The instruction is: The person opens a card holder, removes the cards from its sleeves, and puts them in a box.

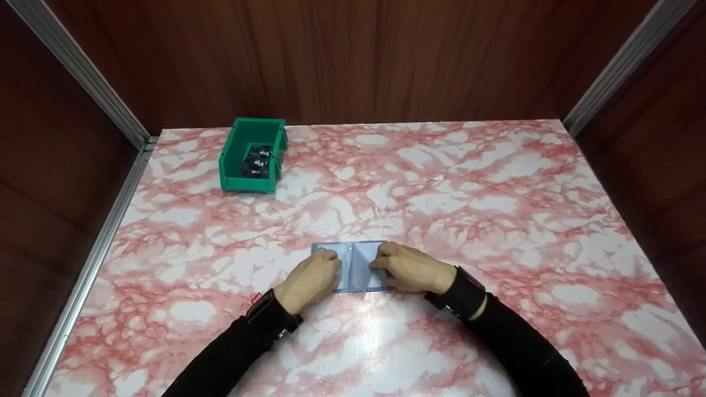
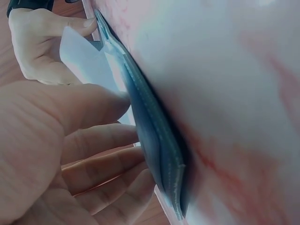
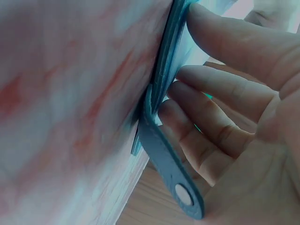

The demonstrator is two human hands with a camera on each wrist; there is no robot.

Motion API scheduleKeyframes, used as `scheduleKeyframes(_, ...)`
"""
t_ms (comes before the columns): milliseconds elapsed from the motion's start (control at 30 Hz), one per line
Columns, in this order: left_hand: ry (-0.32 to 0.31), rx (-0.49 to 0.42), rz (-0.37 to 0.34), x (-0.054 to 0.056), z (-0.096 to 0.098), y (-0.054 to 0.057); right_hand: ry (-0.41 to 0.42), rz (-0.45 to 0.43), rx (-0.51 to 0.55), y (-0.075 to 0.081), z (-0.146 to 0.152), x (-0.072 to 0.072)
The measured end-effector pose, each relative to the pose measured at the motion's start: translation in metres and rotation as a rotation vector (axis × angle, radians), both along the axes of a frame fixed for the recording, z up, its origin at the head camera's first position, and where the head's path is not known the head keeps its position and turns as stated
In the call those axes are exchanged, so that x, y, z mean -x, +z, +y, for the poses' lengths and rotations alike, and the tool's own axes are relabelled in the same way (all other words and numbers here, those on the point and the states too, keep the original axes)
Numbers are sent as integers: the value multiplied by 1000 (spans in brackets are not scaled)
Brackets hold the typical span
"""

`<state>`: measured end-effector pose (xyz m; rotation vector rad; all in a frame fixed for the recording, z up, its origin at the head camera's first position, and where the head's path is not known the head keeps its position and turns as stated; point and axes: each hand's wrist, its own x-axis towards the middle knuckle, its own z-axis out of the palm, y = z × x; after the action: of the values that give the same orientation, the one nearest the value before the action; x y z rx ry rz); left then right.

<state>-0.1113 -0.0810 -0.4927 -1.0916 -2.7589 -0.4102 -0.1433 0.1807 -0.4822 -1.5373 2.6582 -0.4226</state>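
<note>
A blue-grey snap wallet (image 1: 346, 253) lies spread open on the table, with translucent plastic leaves (image 1: 362, 268) rising at its middle. My left hand (image 1: 313, 277) rests its thumb and fingertips on the left half; in the left wrist view its relaxed fingers (image 2: 105, 171) touch the inner face. On the right half, the fingertips of my right hand (image 1: 411, 267) press near the outer edge. The right wrist view shows that thumb and those loosely bent fingers against the wallet, beside a closure strap (image 3: 161, 150) with a metal snap (image 3: 183, 194) sticking out from it.
A green open-front bin (image 1: 248, 184) holding several small black packets (image 1: 256, 165) stands at the back left of the marbled red-and-white table (image 1: 469, 204). Dark wood panels (image 1: 353, 60) and metal rails (image 1: 94, 94) enclose the back and sides. A small red item (image 1: 256, 298) shows beside the left wrist.
</note>
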Motion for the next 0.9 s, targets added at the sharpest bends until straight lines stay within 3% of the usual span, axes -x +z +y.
scheduleKeyframes(133,17,6,-42,0,0,1,11,3,-2,-2,0,-1)
scheduleKeyframes(267,24,-53,-48,0,1,2,8,7,-13,-1,0,-1)
scheduleKeyframes(567,-15,-50,172,-10,14,10,18,4,15,-2,-1,0)
scheduleKeyframes(733,-72,-6,216,-17,26,12,7,-25,22,-2,-1,0)
scheduleKeyframes(900,-95,98,272,-20,36,10,-5,-42,29,-2,-2,0)
